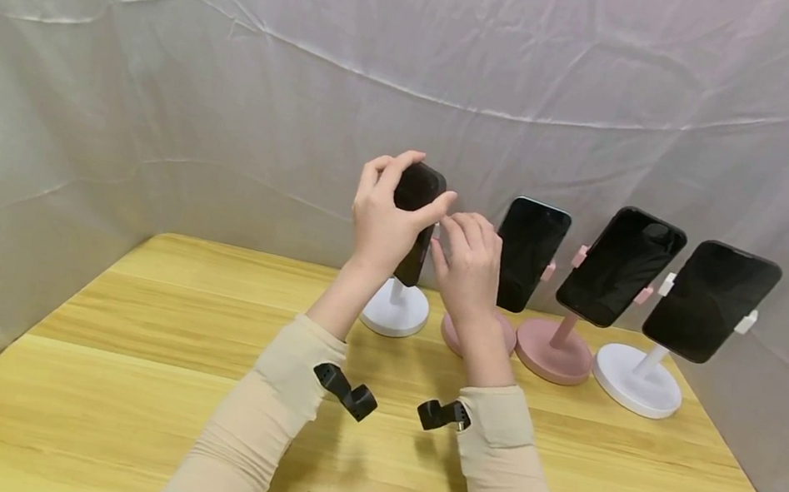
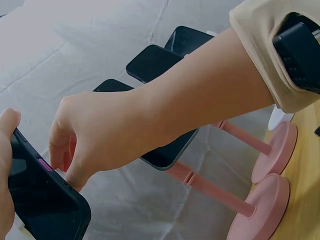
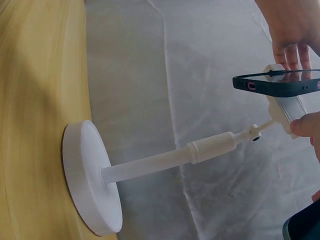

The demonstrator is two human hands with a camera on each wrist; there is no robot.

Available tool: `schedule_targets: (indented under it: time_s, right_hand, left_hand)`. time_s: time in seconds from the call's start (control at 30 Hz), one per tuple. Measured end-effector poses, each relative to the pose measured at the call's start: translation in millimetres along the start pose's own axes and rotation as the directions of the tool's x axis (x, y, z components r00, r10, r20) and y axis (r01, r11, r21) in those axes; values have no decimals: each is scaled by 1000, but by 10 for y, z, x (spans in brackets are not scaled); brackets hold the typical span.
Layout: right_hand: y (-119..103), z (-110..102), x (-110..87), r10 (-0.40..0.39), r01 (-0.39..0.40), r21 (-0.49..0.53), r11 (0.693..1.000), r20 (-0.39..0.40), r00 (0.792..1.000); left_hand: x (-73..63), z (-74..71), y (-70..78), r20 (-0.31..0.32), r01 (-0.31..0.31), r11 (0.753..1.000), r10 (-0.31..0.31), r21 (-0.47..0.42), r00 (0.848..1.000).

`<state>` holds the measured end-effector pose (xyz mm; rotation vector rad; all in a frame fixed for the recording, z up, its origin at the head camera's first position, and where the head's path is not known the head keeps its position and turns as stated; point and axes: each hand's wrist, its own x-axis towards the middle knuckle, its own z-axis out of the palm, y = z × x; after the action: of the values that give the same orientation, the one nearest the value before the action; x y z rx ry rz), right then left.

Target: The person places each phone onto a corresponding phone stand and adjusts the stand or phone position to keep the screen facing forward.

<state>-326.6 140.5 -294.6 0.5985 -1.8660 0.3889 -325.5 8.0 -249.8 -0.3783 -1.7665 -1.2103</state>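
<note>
A white phone stand [image 1: 395,310] stands on the table, and a dark phone [image 1: 413,261] is held upright at its head. My left hand [image 1: 386,224] grips the phone by its upper part, thumb on one edge and fingers on the other. Beside it, my right hand [image 1: 470,261] pinches the stand's white clamp [image 3: 287,112] near the phone's right edge. In the right wrist view, the phone's edge stands apart from part of the clamp, and the stand's ribbed neck [image 3: 212,147] shows below. Both hands partly hide the clamp in the head view.
To the right, a phone [image 1: 531,253] sits on a pink stand partly behind my right forearm. Farther right come another phone [image 1: 621,265] on a pink stand [image 1: 554,352] and one [image 1: 712,301] on a white stand [image 1: 636,381]. A grey cloth [image 1: 291,122] hangs behind the wooden table [image 1: 143,362].
</note>
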Motion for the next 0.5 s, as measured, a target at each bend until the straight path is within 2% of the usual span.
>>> schedule_targets:
  time_s: [0.17, 0.5]
  right_hand:
    - [-3, 13, 2, -18, 18, 5, 1000, -16, 1000]
    - [-9, 31, 9, -53, 53, -8, 999, -78, 996]
  left_hand:
    - [-3, 19, 6, -8, 7, 1000, -7, 23, 1000]
    - [-16, 57, -12, -13, -62, 994, 63, 92, 998]
